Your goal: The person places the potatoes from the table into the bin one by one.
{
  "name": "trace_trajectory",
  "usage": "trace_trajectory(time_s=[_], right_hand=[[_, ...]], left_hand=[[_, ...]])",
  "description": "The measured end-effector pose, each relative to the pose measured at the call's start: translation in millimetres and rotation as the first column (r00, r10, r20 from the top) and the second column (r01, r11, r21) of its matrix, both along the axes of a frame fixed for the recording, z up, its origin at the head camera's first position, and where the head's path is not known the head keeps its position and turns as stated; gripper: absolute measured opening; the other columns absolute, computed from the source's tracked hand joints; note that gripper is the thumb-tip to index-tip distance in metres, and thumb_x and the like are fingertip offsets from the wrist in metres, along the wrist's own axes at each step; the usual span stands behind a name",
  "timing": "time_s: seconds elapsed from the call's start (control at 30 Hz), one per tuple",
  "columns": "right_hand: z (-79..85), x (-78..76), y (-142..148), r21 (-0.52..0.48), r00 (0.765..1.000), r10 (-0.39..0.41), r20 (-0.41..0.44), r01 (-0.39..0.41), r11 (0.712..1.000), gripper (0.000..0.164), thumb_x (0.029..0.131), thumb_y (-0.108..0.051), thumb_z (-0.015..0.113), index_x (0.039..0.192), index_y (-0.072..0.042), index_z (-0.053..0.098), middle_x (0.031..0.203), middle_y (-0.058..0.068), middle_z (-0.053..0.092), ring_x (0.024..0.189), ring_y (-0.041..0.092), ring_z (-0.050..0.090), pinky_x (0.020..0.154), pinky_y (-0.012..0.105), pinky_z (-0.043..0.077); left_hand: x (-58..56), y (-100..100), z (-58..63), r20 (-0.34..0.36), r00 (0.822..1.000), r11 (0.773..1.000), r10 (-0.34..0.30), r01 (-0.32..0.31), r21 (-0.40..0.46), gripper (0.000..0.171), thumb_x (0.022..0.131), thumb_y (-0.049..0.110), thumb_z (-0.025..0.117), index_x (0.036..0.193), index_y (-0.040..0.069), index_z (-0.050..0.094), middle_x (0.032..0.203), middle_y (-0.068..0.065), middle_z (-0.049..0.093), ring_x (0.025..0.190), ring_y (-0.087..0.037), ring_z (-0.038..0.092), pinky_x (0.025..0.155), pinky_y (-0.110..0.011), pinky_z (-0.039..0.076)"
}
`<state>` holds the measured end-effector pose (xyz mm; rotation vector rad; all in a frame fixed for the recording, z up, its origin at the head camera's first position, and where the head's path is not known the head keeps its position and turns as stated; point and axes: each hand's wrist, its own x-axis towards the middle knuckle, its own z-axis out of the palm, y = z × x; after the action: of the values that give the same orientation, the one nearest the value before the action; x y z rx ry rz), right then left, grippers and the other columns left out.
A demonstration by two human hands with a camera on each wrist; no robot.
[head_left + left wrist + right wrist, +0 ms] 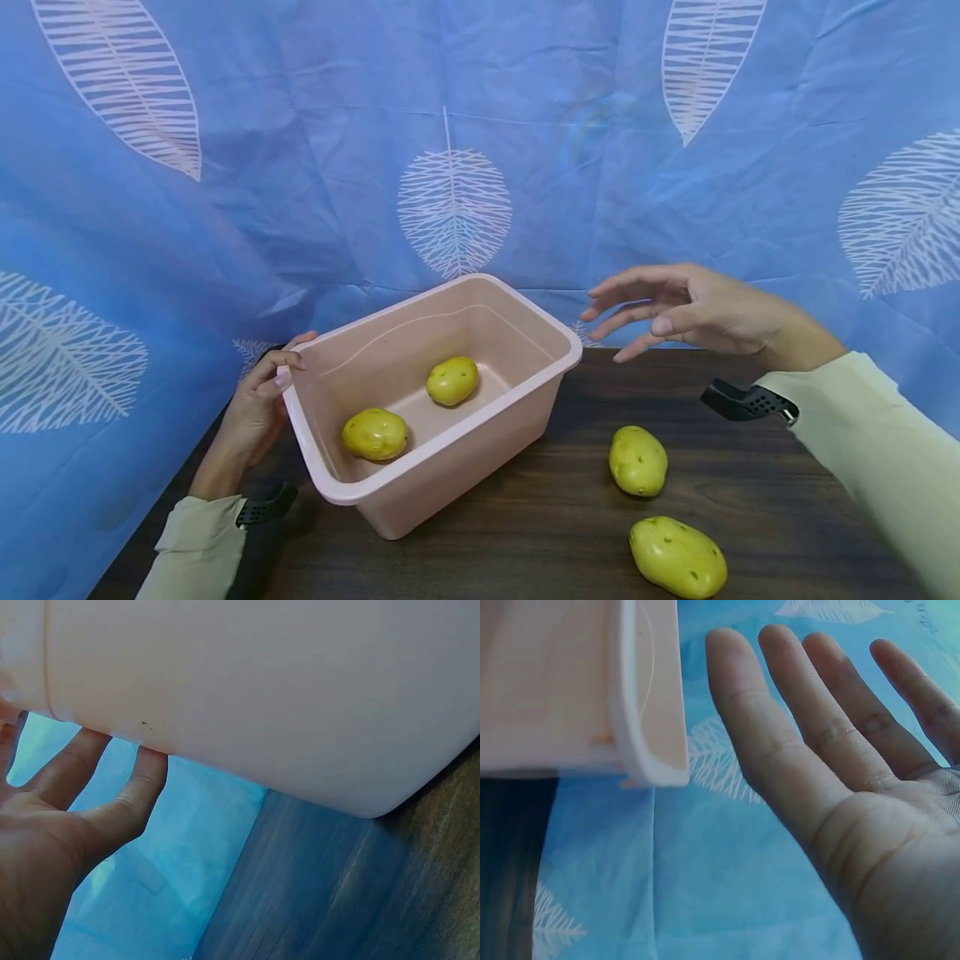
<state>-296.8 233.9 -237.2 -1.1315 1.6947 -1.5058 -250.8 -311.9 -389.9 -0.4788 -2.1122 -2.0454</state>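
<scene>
A pale pink plastic bin (457, 454) stands at an angle on the dark wooden table. Inside it lie two yellow potatoes, one potato (375, 434) near the left end and another potato (452, 381) toward the middle. My left hand (255, 408) grips the bin's left rim, thumb over the edge; in the left wrist view its fingers (139, 791) reach along the outer wall. Off the bin's right end, my right hand (690, 312) hovers in the air with fingers spread and nothing in it. The right wrist view shows its fingers (742, 720) beside the bin's corner.
Two more yellow potatoes lie on the table (555, 533) right of the bin: one potato (637, 461) farther back, one potato (678, 557) near the front. A blue cloth (555, 192) with white leaf prints hangs behind the table. Each wrist wears a black strap device (750, 402).
</scene>
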Motion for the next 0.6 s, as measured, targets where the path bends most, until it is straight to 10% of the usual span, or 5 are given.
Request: trace_trajectory(time_s=[0.6], right_hand=[[-85.4,36.6,58,-0.056,0.971,-0.014,0.240,0.028,0.998,0.051,0.109,0.002,0.033,0.160,0.001,0.031,0.160,0.015,0.046,0.141,0.032,0.054,0.108,0.058,0.052]], left_hand=[[-4.3,0,1.6,0.012,1.000,1.000,0.009,-0.010,0.013,0.017,0.109,0.013,0.048,0.113,0.019,0.064,0.158,0.007,0.042,0.139,-0.021,0.040,0.095,-0.020,0.058]])
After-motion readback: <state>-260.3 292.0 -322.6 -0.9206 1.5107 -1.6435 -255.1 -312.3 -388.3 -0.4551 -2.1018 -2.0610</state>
